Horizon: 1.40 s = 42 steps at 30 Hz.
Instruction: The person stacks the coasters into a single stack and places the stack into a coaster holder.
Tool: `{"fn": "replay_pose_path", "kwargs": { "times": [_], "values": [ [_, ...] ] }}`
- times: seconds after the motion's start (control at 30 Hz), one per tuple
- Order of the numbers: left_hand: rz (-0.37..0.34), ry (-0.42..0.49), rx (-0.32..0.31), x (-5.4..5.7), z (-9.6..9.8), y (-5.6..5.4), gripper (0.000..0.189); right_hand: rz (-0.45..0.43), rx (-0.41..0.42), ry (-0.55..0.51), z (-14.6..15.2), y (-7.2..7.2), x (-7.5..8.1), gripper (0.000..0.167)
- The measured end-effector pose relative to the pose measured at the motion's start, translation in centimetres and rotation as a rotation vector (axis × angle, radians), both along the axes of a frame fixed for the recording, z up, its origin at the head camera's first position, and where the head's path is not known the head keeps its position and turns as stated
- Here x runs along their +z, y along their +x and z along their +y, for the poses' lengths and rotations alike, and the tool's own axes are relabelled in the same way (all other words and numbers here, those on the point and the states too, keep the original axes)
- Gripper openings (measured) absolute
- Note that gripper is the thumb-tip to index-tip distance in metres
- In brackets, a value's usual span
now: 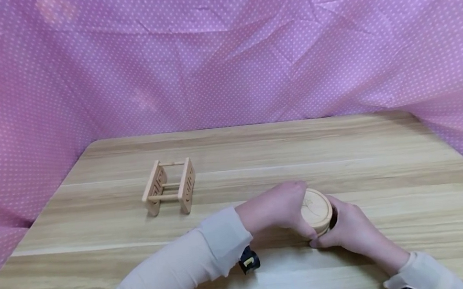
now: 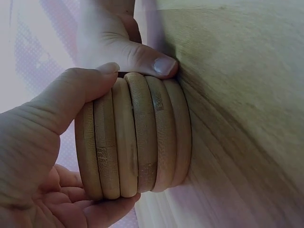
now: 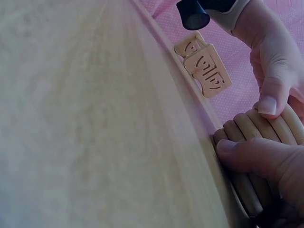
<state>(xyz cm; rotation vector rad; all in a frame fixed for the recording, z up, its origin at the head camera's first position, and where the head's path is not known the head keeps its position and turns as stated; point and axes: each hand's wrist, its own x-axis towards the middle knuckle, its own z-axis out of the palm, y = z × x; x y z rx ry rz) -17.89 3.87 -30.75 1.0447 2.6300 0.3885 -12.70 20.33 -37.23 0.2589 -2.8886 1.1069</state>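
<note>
Several round wooden coasters [image 1: 316, 208] form an upright stack on the table, right of centre. A line engraving marks the top coaster's face. My left hand [image 1: 280, 208] grips the stack's upper part from the left, its thumb and fingers on opposite sides of the rims. From the right, my right hand [image 1: 352, 228] holds the lower part, its thumb [image 2: 154, 64] pressed along the lower rims in the left wrist view. The stacked edges [image 3: 251, 127] also show between both thumbs in the right wrist view. My right fingers are mostly hidden behind the stack.
A wooden rack [image 1: 170, 190] with cut-out side panels and thin crossbars stands on the table [image 1: 259, 155], left of the hands. Pink dotted cloth [image 1: 222, 68] hangs around the table's back and sides. A black wrist camera [image 1: 249, 260] sits by the left cuff.
</note>
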Motion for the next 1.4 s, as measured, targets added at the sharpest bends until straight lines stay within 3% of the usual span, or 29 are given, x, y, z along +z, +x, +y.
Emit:
{"fn": "replay_pose_path", "kwargs": {
  "times": [0.3, 0.7, 1.2, 1.4],
  "values": [
    [0.012, 0.015, -0.025, -0.1, -0.4, -0.2, 0.072, 0.035, -0.022, 0.021, -0.2, 0.1, 0.5, 0.083],
    [-0.002, 0.105, -0.052, -0.9, -1.2, -0.6, 0.071, 0.075, -0.023, 0.039, -0.5, 0.4, 0.8, 0.084],
    [-0.023, 0.210, -0.061, -1.2, -2.4, -0.8, 0.075, 0.056, -0.014, -0.013, -0.8, 0.5, 1.1, 0.085],
    [-0.048, 0.263, -0.060, -1.9, -3.3, -1.3, 0.082, 0.037, -0.002, -0.068, -1.0, 0.4, 1.0, 0.087]
  ]
}}
